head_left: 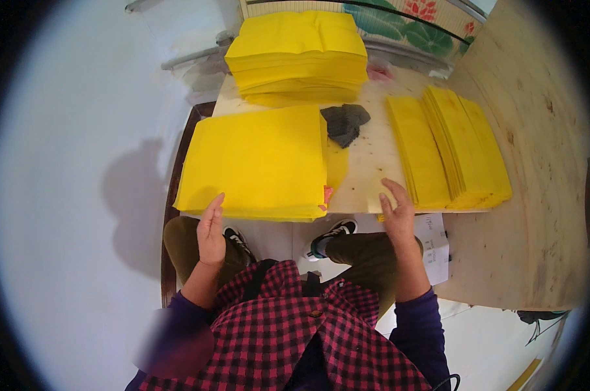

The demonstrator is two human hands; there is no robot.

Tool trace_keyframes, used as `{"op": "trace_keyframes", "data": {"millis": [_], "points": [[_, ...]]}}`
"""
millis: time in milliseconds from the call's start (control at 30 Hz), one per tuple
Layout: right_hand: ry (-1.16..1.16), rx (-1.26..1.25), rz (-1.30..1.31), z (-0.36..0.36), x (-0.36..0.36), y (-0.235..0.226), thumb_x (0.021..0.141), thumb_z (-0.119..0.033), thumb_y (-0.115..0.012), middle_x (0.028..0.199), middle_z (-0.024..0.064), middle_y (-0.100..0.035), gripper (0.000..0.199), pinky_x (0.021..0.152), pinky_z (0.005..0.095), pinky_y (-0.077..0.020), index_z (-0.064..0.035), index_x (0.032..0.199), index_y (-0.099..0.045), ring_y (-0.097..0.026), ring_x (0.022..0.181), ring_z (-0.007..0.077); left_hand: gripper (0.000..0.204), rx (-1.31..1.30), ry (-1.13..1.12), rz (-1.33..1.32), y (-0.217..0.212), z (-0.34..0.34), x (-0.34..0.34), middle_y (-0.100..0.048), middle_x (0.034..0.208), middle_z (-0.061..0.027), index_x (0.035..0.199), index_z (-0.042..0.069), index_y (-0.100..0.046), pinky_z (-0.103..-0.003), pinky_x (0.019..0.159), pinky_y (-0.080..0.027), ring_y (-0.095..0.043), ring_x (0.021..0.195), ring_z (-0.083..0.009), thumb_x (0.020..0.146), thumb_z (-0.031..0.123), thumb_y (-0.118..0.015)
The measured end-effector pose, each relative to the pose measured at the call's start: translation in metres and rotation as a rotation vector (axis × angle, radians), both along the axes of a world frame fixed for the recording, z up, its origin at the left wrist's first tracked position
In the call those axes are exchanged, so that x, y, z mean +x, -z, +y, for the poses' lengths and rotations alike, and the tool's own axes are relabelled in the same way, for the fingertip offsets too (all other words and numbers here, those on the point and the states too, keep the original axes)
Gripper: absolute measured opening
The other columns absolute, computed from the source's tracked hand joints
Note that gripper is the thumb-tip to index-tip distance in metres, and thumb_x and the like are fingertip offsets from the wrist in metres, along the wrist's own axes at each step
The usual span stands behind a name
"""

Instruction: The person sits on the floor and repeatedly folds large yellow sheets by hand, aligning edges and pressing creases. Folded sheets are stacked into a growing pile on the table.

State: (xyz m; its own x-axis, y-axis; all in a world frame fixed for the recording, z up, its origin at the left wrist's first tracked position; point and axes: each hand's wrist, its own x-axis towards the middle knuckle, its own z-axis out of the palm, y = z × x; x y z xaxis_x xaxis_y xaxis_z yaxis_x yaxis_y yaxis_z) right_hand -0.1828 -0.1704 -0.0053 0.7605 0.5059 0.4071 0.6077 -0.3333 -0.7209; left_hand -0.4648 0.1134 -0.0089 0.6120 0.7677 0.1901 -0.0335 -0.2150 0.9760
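A stack of flat yellow fabric-like sheets [256,159] lies on the table in front of me. My left hand [211,233] is at its near edge, left of the middle, fingers stretched out and holding nothing. Whether the fingertips touch the stack I cannot tell. My right hand [398,214] hovers by the table's front edge, thumb and fingers apart, with nothing in it. It is closest to the narrow folded yellow bundles [420,153] on the right. A small orange-red piece [327,195] shows at the near right corner of the middle stack.
A taller pile of yellow sheets [298,58] stands at the back of the wooden table [370,166]. A crumpled dark grey cloth item [345,122] lies beside the middle stack. A plywood panel [536,143] rises on the right. A paper sheet [434,251] hangs below the table edge.
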Motion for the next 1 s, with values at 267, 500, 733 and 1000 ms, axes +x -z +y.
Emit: {"op": "trace_keyframes", "data": {"millis": [267, 500, 733, 1000], "points": [[-0.221, -0.074, -0.039, 0.063, -0.066, -0.026, 0.07, -0.005, -0.077, 0.116, 0.0144, -0.059, 0.04, 0.096, 0.039, -0.044, -0.0045, 0.108, -0.062, -0.055, 0.111, 0.0333, 0.038, 0.227, -0.327, 0.174, -0.004, 0.06, -0.048, -0.052, 0.134, -0.0127, 0.132, -0.002, -0.05, -0.032, 0.107, -0.031, -0.046, 0.126, -0.0217, 0.102, 0.018, -0.038], [-0.329, -0.298, -0.459, 0.096, -0.084, -0.02, 0.065, -0.003, -0.075, 0.116, 0.0135, -0.055, 0.035, 0.092, 0.0433, -0.0447, -0.0071, 0.097, -0.06, -0.053, 0.111, 0.0349, 0.044, -0.071, -0.384, -0.008, 0.018, 0.114, -0.061, -0.043, 0.143, -0.0132, 0.138, 0.001, -0.044, -0.035, 0.11, -0.028, -0.038, 0.133, -0.0237, 0.102, 0.025, -0.038], [-0.294, -0.269, -0.529, 0.107, -0.077, -0.019, 0.071, -0.003, -0.07, 0.105, 0.0107, -0.06, 0.017, 0.093, 0.0439, -0.0443, -0.0049, 0.085, -0.061, -0.055, 0.108, 0.0337, 0.044, -0.002, -0.369, -0.023, 0.042, 0.12, -0.048, -0.05, 0.136, -0.0118, 0.134, 0.0, -0.048, -0.031, 0.109, -0.028, -0.043, 0.129, -0.0212, 0.103, 0.03, -0.038], [-0.29, -0.292, -0.516, 0.114, -0.078, -0.025, 0.074, -0.001, -0.067, 0.102, 0.0134, -0.061, 0.013, 0.091, 0.0438, -0.0458, -0.0021, 0.085, -0.061, -0.057, 0.102, 0.0354, 0.047, -0.029, -0.334, 0.009, 0.053, 0.111, -0.032, -0.043, 0.143, -0.0133, 0.139, 0.0, -0.041, -0.032, 0.111, -0.026, -0.037, 0.134, -0.0241, 0.104, 0.03, -0.035]]}}
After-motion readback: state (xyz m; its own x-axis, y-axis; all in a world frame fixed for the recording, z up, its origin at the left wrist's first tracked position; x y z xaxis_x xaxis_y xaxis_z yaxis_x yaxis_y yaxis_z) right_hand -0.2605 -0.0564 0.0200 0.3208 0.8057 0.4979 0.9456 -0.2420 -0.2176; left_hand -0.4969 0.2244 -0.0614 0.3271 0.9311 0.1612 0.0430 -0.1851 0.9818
